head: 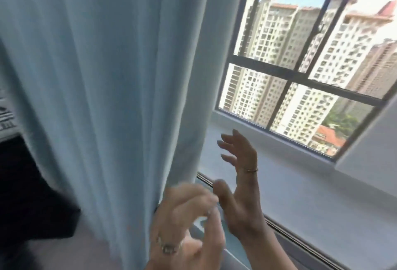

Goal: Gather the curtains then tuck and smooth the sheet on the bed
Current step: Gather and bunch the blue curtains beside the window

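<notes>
At the window's left side, the curtain (107,98) hangs in deep vertical folds, bunched clear of the glass to its right; the gathering looks well on but not finished, since nothing visible ties or holds the bunch; the sheet and bed are out of view, so by my reckoning the tucking and smoothing all lie ahead. The cloth is pale blue, matte and fairly heavy, with soft rounded pleats and a straight hemmed edge running down to the hands. The left hand (184,222) sits low at that edge, blurred, its fingers curled inward; whether they pinch the fabric or merely brush it I cannot tell; a broad ring (168,248) shows on it. The right hand (240,183) is just beside it and apart from the curtain, palm turned toward the cloth, fingers (227,140) spread and nearly straight, holding nothing; it wears a thin band (251,170). Beneath them runs a dark metal track (290,233), and beyond it the sill (300,183) – broad, smooth, pale grey. The frame (287,76) is slim dark bars crossing at right angles; through the panes stand cream tower blocks (268,33) – gridded with small windows, red-roofed – under blue sky. At far left lies a dark, shapeless mass (25,183), too blurred to name.
</notes>
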Demonstrator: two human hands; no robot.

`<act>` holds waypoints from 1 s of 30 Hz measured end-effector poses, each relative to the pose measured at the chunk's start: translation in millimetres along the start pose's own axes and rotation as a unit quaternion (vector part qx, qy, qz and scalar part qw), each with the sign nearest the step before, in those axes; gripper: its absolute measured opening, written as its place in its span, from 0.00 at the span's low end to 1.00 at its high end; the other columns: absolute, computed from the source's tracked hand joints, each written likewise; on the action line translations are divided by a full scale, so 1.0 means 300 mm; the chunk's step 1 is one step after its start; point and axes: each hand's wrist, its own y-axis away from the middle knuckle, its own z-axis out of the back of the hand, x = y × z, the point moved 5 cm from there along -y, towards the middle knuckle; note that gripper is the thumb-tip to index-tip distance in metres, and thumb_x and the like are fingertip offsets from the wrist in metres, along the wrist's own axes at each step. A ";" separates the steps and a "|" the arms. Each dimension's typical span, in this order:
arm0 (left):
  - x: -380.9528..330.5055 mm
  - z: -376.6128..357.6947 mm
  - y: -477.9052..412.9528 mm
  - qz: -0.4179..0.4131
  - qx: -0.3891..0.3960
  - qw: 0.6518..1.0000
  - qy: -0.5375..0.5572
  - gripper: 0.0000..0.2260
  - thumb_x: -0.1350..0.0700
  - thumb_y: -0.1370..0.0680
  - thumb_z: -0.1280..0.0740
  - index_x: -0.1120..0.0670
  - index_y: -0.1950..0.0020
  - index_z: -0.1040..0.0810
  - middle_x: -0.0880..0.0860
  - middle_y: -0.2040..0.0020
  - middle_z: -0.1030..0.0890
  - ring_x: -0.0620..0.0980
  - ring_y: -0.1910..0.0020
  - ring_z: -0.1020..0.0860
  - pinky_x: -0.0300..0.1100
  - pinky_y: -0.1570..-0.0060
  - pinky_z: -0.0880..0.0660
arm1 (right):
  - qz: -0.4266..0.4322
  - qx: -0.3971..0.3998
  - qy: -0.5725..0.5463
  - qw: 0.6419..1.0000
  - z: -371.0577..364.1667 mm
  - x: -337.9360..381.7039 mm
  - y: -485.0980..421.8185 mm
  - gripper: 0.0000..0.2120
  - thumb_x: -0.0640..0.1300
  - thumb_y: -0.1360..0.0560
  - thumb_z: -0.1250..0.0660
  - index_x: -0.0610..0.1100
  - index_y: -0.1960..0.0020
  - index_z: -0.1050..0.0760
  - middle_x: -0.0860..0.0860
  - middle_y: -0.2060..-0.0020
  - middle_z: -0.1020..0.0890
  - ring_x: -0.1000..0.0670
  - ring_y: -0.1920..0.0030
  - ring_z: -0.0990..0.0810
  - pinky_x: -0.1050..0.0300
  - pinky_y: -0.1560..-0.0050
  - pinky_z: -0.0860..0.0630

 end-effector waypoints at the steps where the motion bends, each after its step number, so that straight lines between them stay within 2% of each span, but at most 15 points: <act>1: -0.011 0.026 -0.014 0.000 -0.007 1.000 0.006 0.20 0.64 0.26 0.29 0.42 0.40 0.22 0.42 0.48 0.18 0.48 0.65 0.21 0.44 0.72 0.24 | 0.008 0.031 -0.018 0.999 -0.057 0.008 -0.014 0.39 0.69 0.24 0.39 0.49 0.21 0.44 0.48 0.26 0.32 0.43 0.28 0.29 0.47 0.34 0.28; 3: 0.027 0.086 -0.048 0.018 -0.054 0.998 0.003 0.23 0.61 0.26 0.27 0.40 0.37 0.25 0.42 0.43 0.21 0.51 0.61 0.20 0.50 0.70 0.22 | 0.025 0.059 -0.036 0.997 -0.132 0.027 -0.042 0.45 0.69 0.25 0.37 0.46 0.19 0.49 0.48 0.23 0.38 0.42 0.24 0.35 0.41 0.30 0.31; 5: 0.108 0.164 -0.078 0.048 -0.111 0.988 -0.098 0.27 0.65 0.30 0.26 0.44 0.36 0.25 0.44 0.38 0.24 0.52 0.46 0.21 0.62 0.57 0.25 | 0.017 0.071 -0.056 0.996 -0.201 0.027 -0.077 0.48 0.68 0.25 0.35 0.43 0.19 0.52 0.49 0.22 0.40 0.42 0.24 0.36 0.36 0.29 0.33; 6: 0.144 0.182 -0.088 0.063 -0.094 0.982 -0.153 0.30 0.67 0.31 0.25 0.46 0.33 0.26 0.46 0.35 0.26 0.50 0.38 0.24 0.64 0.49 0.27 | 0.008 0.076 -0.071 0.995 -0.223 0.023 -0.089 0.48 0.67 0.25 0.34 0.43 0.19 0.53 0.48 0.22 0.39 0.41 0.24 0.36 0.34 0.29 0.34; 8: 0.228 0.214 -0.091 0.117 -0.038 0.967 -0.224 0.34 0.55 0.30 0.25 0.53 0.28 0.35 0.55 0.28 0.33 0.51 0.28 0.33 0.60 0.33 0.32 | -0.021 0.082 -0.088 0.993 -0.268 0.004 -0.116 0.48 0.66 0.25 0.33 0.46 0.19 0.53 0.47 0.23 0.36 0.43 0.25 0.34 0.34 0.29 0.33; 10: 0.325 0.236 -0.089 0.214 0.034 0.955 -0.203 0.41 0.41 0.31 0.26 0.46 0.24 0.41 0.52 0.23 0.39 0.48 0.23 0.39 0.45 0.26 0.37 | -0.055 0.074 -0.099 0.991 -0.310 -0.022 -0.145 0.48 0.69 0.28 0.32 0.45 0.21 0.50 0.47 0.27 0.31 0.45 0.28 0.30 0.37 0.31 0.30; 12: 0.411 0.236 -0.072 0.271 0.105 0.939 -0.185 0.44 0.32 0.33 0.27 0.36 0.23 0.46 0.43 0.21 0.43 0.44 0.21 0.42 0.40 0.25 0.38 | -0.075 0.071 -0.117 0.988 -0.352 -0.042 -0.168 0.49 0.71 0.32 0.30 0.44 0.24 0.44 0.50 0.32 0.28 0.48 0.31 0.27 0.44 0.34 0.27; 14: 0.492 0.227 -0.060 0.286 0.153 0.927 -0.187 0.47 0.29 0.35 0.28 0.35 0.22 0.47 0.41 0.20 0.44 0.44 0.21 0.43 0.50 0.26 0.36 | -0.083 0.074 -0.129 0.985 -0.388 -0.061 -0.196 0.49 0.73 0.36 0.28 0.44 0.28 0.38 0.51 0.34 0.26 0.52 0.33 0.25 0.51 0.36 0.25; 15: 0.537 0.220 -0.060 0.298 0.157 0.925 -0.178 0.49 0.30 0.36 0.26 0.38 0.20 0.46 0.42 0.20 0.42 0.47 0.21 0.40 0.55 0.28 0.33 | -0.093 0.084 -0.137 0.983 -0.409 -0.074 -0.211 0.50 0.74 0.38 0.27 0.42 0.29 0.35 0.47 0.34 0.25 0.50 0.33 0.24 0.50 0.36 0.25; 17: 0.625 0.201 -0.073 0.320 0.146 0.925 -0.140 0.50 0.37 0.35 0.21 0.46 0.20 0.43 0.47 0.22 0.36 0.52 0.24 0.34 0.59 0.33 0.28 | -0.109 0.112 -0.145 0.977 -0.451 -0.107 -0.248 0.53 0.73 0.41 0.24 0.37 0.30 0.31 0.38 0.35 0.25 0.47 0.33 0.23 0.46 0.36 0.24; 19: 0.707 0.189 -0.102 0.325 0.129 0.929 -0.117 0.50 0.42 0.35 0.19 0.48 0.20 0.42 0.50 0.24 0.32 0.55 0.27 0.29 0.60 0.35 0.26 | -0.123 0.136 -0.144 0.972 -0.489 -0.151 -0.292 0.53 0.71 0.42 0.22 0.36 0.30 0.30 0.37 0.35 0.25 0.46 0.33 0.23 0.47 0.37 0.23; 21: 0.769 0.189 -0.144 0.310 0.114 0.937 -0.109 0.46 0.45 0.35 0.18 0.48 0.22 0.38 0.50 0.27 0.28 0.56 0.31 0.25 0.57 0.40 0.22 | -0.133 0.154 -0.137 0.969 -0.530 -0.195 -0.333 0.50 0.67 0.42 0.20 0.39 0.30 0.30 0.39 0.35 0.25 0.47 0.33 0.23 0.48 0.38 0.22; 25: 0.861 0.204 -0.190 0.310 0.072 0.944 -0.085 0.43 0.48 0.32 0.19 0.42 0.24 0.39 0.52 0.29 0.28 0.55 0.34 0.23 0.50 0.43 0.20 | -0.163 0.120 -0.109 0.973 -0.633 -0.267 -0.386 0.43 0.59 0.39 0.21 0.49 0.30 0.33 0.62 0.41 0.24 0.58 0.37 0.22 0.59 0.43 0.21; 27: 0.901 0.244 -0.209 0.309 0.063 0.943 -0.106 0.43 0.50 0.30 0.20 0.43 0.22 0.41 0.52 0.28 0.31 0.54 0.32 0.24 0.52 0.41 0.21 | -0.171 0.117 -0.131 0.970 -0.716 -0.289 -0.404 0.36 0.58 0.36 0.23 0.51 0.32 0.30 0.62 0.44 0.20 0.59 0.41 0.20 0.61 0.45 0.20; 30: 0.952 0.347 -0.263 0.277 0.060 0.938 -0.200 0.41 0.53 0.30 0.21 0.48 0.22 0.40 0.49 0.27 0.34 0.55 0.29 0.29 0.52 0.37 0.23 | -0.177 0.143 -0.155 0.961 -0.848 -0.290 -0.435 0.31 0.57 0.35 0.23 0.51 0.35 0.25 0.56 0.43 0.18 0.56 0.41 0.19 0.57 0.44 0.20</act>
